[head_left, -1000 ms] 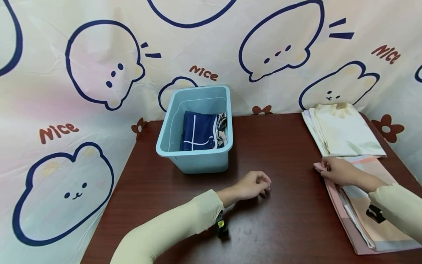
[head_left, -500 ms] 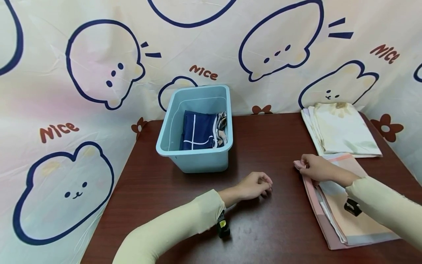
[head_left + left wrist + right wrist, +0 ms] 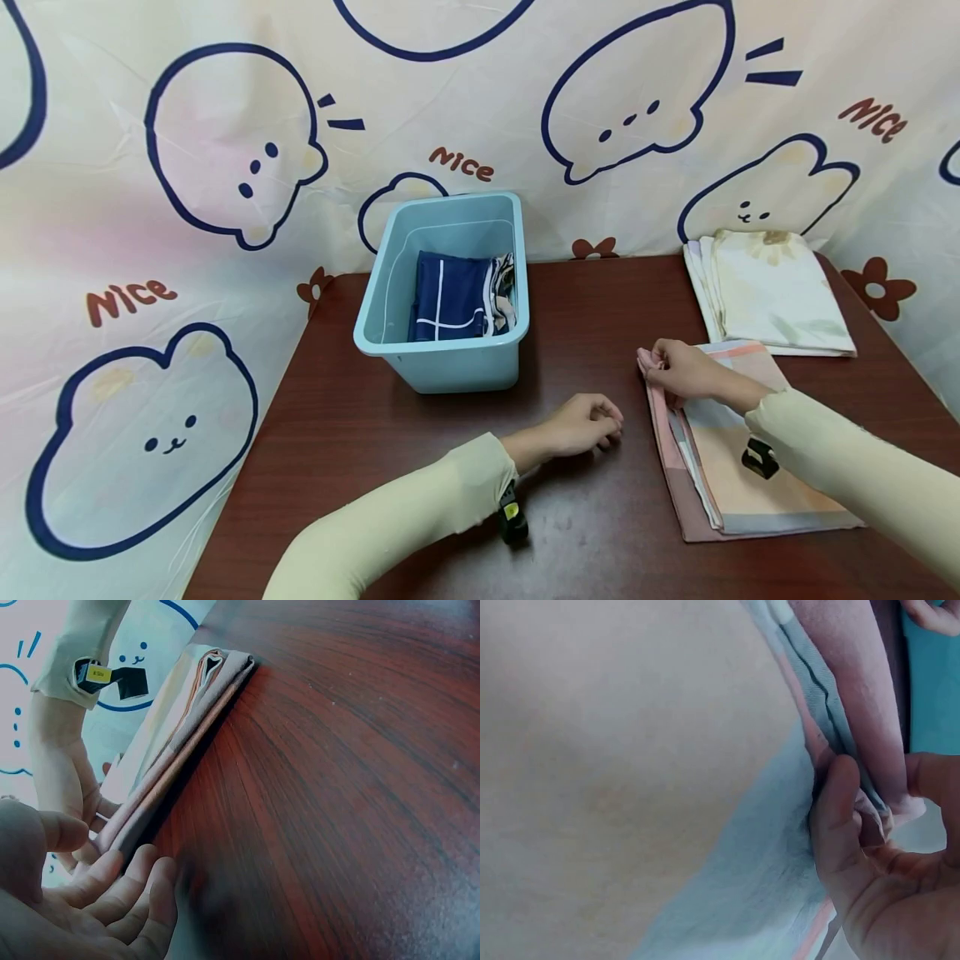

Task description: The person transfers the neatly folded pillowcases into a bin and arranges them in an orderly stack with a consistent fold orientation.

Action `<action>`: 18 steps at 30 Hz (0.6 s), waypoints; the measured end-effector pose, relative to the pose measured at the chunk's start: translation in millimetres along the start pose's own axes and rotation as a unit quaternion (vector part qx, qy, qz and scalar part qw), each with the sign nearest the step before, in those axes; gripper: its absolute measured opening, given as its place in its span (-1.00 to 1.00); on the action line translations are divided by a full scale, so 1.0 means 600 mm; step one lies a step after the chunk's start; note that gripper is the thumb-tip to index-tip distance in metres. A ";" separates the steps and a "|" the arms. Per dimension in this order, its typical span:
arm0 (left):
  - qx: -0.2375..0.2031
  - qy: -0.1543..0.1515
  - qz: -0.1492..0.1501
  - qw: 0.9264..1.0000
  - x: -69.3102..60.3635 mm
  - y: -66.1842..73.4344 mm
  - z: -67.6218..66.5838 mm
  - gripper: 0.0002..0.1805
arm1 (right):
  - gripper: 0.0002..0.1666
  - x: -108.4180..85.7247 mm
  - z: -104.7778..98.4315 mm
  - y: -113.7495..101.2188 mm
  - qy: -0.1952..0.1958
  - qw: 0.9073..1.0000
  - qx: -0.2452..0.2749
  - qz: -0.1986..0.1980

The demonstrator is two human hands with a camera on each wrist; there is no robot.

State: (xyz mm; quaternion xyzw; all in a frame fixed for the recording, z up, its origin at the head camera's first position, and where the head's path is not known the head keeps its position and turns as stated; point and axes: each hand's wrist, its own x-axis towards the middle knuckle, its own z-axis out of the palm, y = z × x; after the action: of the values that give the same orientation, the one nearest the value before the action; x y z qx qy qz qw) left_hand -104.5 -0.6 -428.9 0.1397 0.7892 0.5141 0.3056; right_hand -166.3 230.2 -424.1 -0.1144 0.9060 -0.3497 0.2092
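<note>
My right hand pinches the far left corner of a folded peach, pink and grey-blue cloth lying on the right of the table. In the right wrist view, the thumb and fingers of that right hand close round the cloth's layered pink edge. My left hand rests near the table's middle, fingers loosely curled and holding nothing, a short gap left of the cloth. The left wrist view shows this left hand in front of the cloth's folded side.
A light-blue plastic bin stands at the back left of the brown table. Inside it lie a navy cloth with white lines and a patterned cloth. A folded white floral cloth lies at the back right, before the cartoon-print curtain.
My right hand has pulled the folded peach and pink cloth leftward across the table, closer to the left hand. The left hand has barely moved. The white cloth has shifted slightly left.
</note>
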 end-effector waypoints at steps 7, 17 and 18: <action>-0.011 0.000 -0.005 1.000 0.006 0.006 0.016 -0.79 | -0.58 -0.013 -0.012 0.009 -0.001 1.000 0.025 -0.010; -0.028 0.016 -0.015 0.999 0.009 0.006 0.030 -0.75 | -0.51 -0.055 -0.060 0.047 0.055 0.998 0.020 0.021; -0.028 0.020 -0.016 0.999 0.010 0.006 0.031 -0.74 | -0.51 -0.058 -0.063 0.054 0.059 0.998 0.020 0.024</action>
State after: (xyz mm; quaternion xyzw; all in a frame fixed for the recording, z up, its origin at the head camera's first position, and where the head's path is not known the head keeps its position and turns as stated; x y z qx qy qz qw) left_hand -97.7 17.5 -433.1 0.1081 0.7826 0.5339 0.3014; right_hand -154.7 288.2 -410.7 -0.0678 0.9119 -0.3690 0.1665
